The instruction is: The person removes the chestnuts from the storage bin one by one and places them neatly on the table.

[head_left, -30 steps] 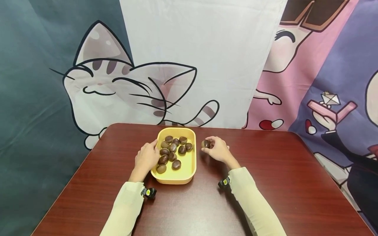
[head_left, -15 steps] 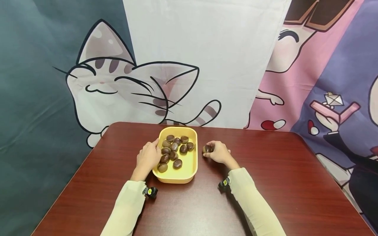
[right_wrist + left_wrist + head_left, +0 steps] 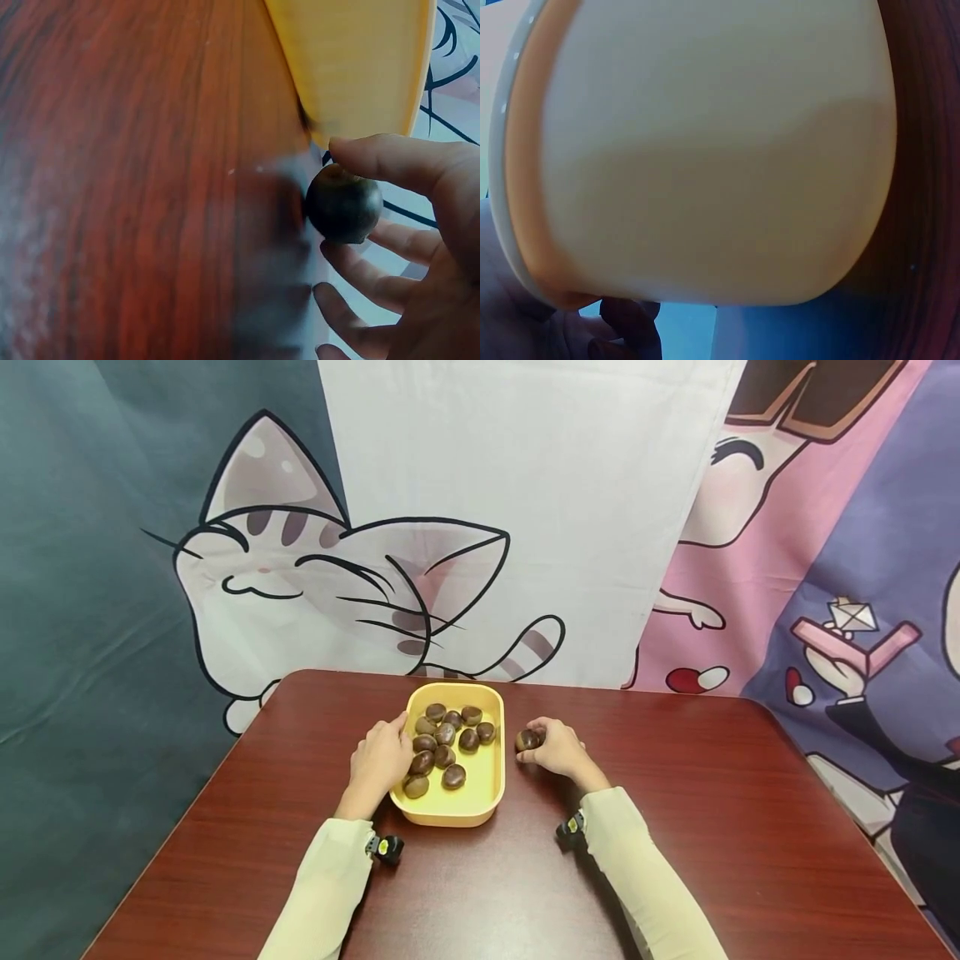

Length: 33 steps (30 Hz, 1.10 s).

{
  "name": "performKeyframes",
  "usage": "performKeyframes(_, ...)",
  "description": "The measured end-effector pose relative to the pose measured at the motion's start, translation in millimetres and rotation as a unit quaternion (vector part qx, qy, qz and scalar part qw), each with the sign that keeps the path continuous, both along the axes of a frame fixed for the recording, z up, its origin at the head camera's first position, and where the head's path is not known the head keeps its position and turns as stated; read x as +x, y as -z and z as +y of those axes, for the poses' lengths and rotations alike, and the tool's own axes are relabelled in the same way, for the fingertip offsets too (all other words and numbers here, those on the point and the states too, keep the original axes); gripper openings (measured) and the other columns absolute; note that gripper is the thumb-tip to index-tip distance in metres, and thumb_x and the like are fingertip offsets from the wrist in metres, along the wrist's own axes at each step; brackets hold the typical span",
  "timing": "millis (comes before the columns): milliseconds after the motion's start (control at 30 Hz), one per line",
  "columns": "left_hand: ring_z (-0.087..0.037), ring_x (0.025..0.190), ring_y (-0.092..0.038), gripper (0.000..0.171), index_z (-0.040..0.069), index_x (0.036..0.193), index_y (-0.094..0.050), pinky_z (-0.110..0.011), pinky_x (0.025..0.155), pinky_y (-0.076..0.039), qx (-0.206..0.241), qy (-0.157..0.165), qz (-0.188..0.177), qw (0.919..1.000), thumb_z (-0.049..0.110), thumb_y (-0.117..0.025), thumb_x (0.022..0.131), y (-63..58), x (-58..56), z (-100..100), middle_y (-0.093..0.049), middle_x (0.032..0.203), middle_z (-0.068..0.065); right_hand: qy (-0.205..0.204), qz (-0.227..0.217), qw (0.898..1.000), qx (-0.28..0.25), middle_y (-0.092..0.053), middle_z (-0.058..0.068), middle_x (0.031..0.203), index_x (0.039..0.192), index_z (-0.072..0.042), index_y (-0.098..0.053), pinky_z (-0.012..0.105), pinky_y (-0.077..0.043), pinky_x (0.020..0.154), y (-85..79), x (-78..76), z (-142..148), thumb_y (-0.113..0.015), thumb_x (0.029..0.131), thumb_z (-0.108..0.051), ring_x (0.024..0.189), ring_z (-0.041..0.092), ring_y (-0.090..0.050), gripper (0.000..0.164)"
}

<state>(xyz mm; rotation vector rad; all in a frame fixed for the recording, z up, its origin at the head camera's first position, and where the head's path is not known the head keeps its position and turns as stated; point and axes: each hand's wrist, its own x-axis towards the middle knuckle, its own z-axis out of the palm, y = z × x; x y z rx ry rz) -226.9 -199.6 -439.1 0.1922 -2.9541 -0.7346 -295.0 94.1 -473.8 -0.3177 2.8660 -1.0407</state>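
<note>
A yellow plastic tub (image 3: 450, 819) stands on the table with several brown chestnuts (image 3: 453, 777) lying in it, mostly along its left and far sides. At the tub's left wall, my left hand (image 3: 380, 762) grips the rim; the left wrist view shows curled fingers (image 3: 630, 322) below the tub's outer wall (image 3: 720, 165). Right of the tub, my right hand (image 3: 558, 749) holds a chestnut (image 3: 527, 740) between thumb and fingers, low at the tabletop. In the right wrist view the thumb lies on one side of this dark chestnut (image 3: 344, 205) and the fingers on the other.
The dark red wooden table (image 3: 675, 827) extends on both sides of the tub. Behind its far edge hangs a cloth backdrop (image 3: 570, 510) with cartoon figures. A small black camera (image 3: 387, 849) is strapped at each wrist.
My right hand has lowered slightly toward the table with the chestnut. The left hand stays at the tub's rim. The head view has shifted slightly.
</note>
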Motion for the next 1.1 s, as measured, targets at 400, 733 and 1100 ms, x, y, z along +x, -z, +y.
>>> performKeyframes(400,-0.031,0.065,-0.056,0.048,0.017,0.149,-0.048,-0.047,0.056,-0.047,-0.008,0.0,-0.002,1.0,0.024,-0.046,0.101,0.5,-0.7,0.8,-0.062,0.121,-0.02,0.018,0.072,0.997,0.019,-0.056,0.014,0.134,0.131,-0.01,-0.061,0.056,-0.037,0.09,-41.0,21.0,-21.8,-0.077,0.081,-0.033,0.119,0.04,-0.048,0.057)
performKeyframes(733,-0.03,0.064,-0.056,0.049,0.017,0.149,-0.047,-0.044,0.054,-0.046,0.001,0.001,-0.003,1.0,0.023,-0.046,0.101,0.7,-1.7,0.4,-0.061,0.122,-0.02,-0.062,0.104,0.991,-0.047,-0.069,0.018,0.113,0.119,0.002,-0.067,0.043,-0.052,0.085,-63.6,44.8,-64.8,-0.078,0.081,-0.022,0.101,0.03,-0.066,0.046)
performKeyframes(1100,-0.033,0.067,-0.058,0.049,0.018,0.149,-0.047,-0.05,0.057,-0.048,-0.001,-0.002,0.006,1.0,0.024,-0.046,0.101,3.0,-0.2,-0.6,-0.061,0.125,-0.019,-0.103,0.076,0.991,-0.044,-0.054,0.002,0.069,0.088,0.003,-0.069,0.028,-0.039,0.057,-53.5,58.9,-98.8,-0.082,0.077,-0.018,0.064,0.015,-0.046,0.027)
